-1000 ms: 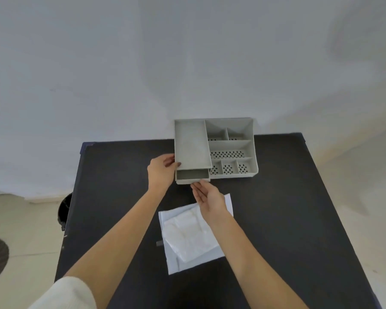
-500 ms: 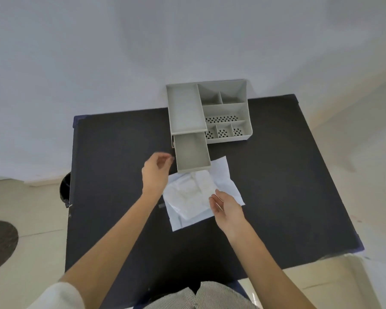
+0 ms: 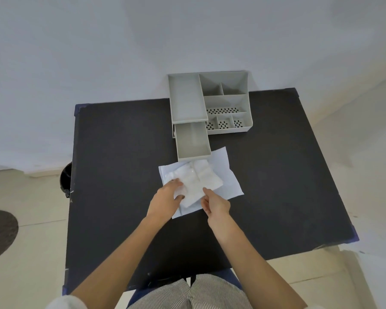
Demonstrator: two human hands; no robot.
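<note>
A stack of white plastic-wrapped packets [image 3: 196, 179] lies on a white paper sheet [image 3: 223, 172] in the middle of the black table [image 3: 120, 152]. My left hand [image 3: 167, 197] pinches the stack's near left corner between thumb and fingers. My right hand [image 3: 215, 204] meets the stack's near right edge with its fingertips; whether it pinches the stack is not clear. Behind the sheet stands a grey desk organizer [image 3: 227, 101], its lower drawer [image 3: 193, 141] pulled out toward me with nothing in it.
The drawer's front overlaps the sheet's far edge. The organizer has a flat tray on its left and several perforated compartments on its right, against a white wall. A dark round bin [image 3: 66, 179] sits off the table's left edge.
The drawer slid out toward me. Both hands left the organizer and came back to the packets; the left one now holds the stack's corner. The camera tilted down and back.
</note>
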